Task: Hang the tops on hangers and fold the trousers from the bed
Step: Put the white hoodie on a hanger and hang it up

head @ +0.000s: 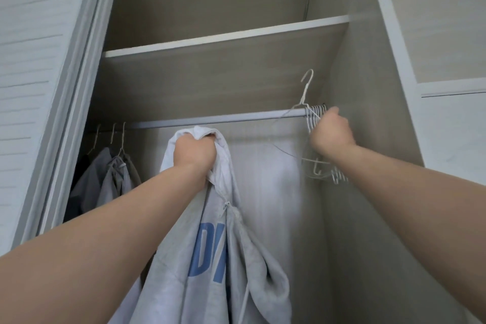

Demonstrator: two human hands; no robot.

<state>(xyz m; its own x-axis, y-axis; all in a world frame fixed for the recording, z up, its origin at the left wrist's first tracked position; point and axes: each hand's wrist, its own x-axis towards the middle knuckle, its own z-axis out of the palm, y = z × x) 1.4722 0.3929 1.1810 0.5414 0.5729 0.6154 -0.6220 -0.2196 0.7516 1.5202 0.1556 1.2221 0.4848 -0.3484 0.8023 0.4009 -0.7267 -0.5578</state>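
Observation:
My left hand grips the bunched neck of a light grey zip hoodie with blue letters, holding it up just below the wardrobe rail. The hoodie hangs down to the bottom of the view. My right hand is curled around a white wire hanger at the right end of the rail. That hanger is lifted, its hook above the rail. Several more empty white hangers bunch on the rail beside my fingers.
Grey garments hang on hangers at the rail's left end. A shelf runs above the rail. A sliding wardrobe door stands to the left and a side panel to the right.

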